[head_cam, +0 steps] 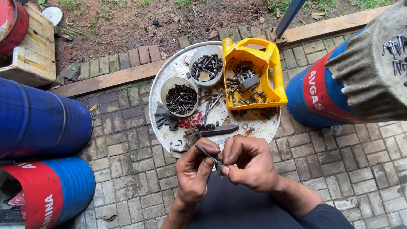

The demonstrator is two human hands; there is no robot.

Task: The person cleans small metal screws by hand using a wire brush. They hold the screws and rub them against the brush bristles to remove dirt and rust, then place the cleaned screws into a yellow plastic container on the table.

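My left hand [194, 169] and my right hand [250, 163] meet low in the head view, just in front of a round white drum lid [169, 74]. Both pinch one thin dark metal piece [207, 153], a long bolt or rod; the left holds its shaft, the right grips its lower end. On the lid stand a round tub of small dark screws [181, 98], a second tub of bolts [206, 65] and a cut yellow jerrycan [271, 63] with mixed bolts. A wire brush with a dark handle [218, 129] lies just beyond my fingers.
Blue drums lie at the left [40, 121], with a red-and-blue one [51, 191] below and another at the right [316, 91]. A cloth with bolts on it [373, 63] covers the right drum. A dark rag [165, 118] lies on the lid. Brick paving surrounds everything.
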